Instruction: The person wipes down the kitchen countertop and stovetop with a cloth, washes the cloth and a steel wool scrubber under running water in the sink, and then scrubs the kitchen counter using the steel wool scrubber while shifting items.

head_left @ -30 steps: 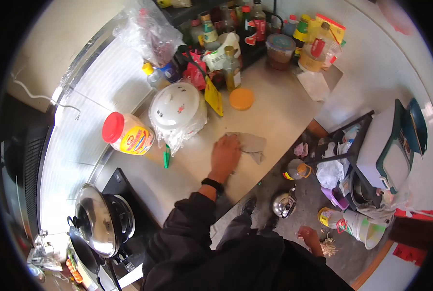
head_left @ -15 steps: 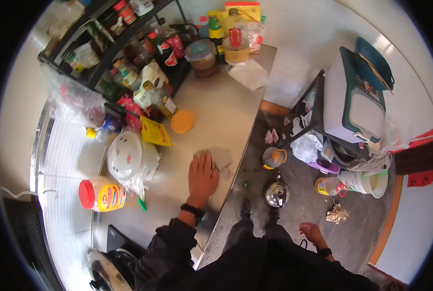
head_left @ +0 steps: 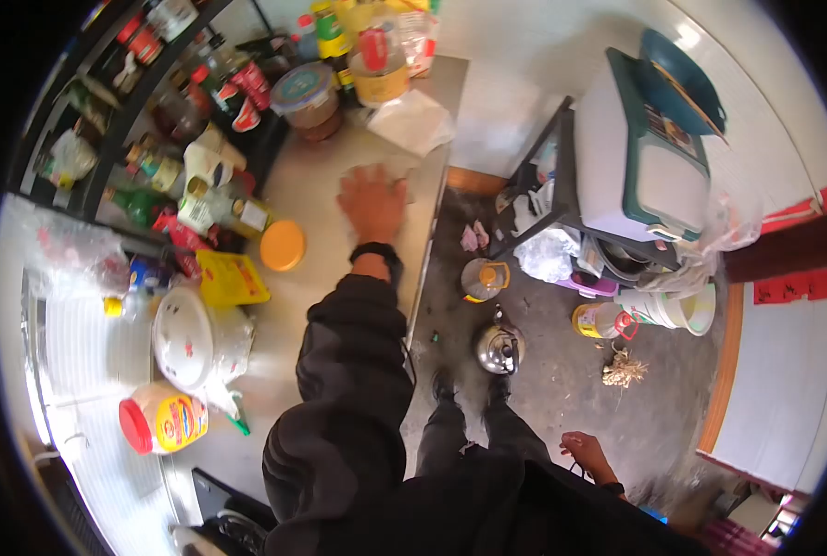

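Note:
My left hand point(head_left: 372, 206) lies flat on the metal counter point(head_left: 325, 199), palm down with its fingers spread. A bit of the grey cloth point(head_left: 411, 183) shows at the hand's right side, and the rest is hidden under it. Left of the wrist lies an orange lid point(head_left: 283, 245), with a yellow packet point(head_left: 233, 278) beyond it. Ahead of the fingers are a white paper sheet point(head_left: 411, 122) and a lidded tub point(head_left: 307, 100). My right hand point(head_left: 587, 453) hangs low over the floor beside my legs, its fingers curled, with nothing visible in them.
A black rack point(head_left: 107, 153) of bottles stands at the left. Nearer are a white lidded pot point(head_left: 184, 338) and a red-capped jar point(head_left: 165, 419). On the floor are a kettle point(head_left: 500, 350) and an oil jug point(head_left: 484, 279). A cooler box point(head_left: 645, 162) sits on a stand.
My left hand has moved forward along the counter, away from me, with the cloth under it. The view has turned, so the counter items appear further left. My right hand still hangs low.

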Motion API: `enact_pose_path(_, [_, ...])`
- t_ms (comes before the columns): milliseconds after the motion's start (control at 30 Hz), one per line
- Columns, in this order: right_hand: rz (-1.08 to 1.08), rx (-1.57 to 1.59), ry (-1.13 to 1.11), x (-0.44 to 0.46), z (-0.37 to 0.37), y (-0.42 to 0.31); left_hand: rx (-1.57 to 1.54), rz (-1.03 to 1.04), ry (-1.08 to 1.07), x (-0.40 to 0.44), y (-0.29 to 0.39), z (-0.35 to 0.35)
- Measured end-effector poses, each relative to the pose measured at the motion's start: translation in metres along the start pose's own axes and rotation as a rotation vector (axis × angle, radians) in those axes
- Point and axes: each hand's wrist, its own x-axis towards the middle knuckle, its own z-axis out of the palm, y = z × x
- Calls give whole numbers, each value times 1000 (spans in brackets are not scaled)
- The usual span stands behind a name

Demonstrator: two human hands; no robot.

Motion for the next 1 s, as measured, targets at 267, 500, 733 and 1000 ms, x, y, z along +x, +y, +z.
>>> enact_pose_path(267, [-288,-139,-267,98,4,-87,-176,104,-29,-170,-38,-67])
enact_pose_path(500, [-441,-343,-533,162,17,-101,110,-452,-7,-410,-195,-157])
enact_pose_path(733, [-415,-495,-614,162,4,-71,242,-742,44,-518,-130,-185])
enact_pose_path(1000, [-316,-519,-499,148,9,-89,311,-768,33,-454,-262,-202])
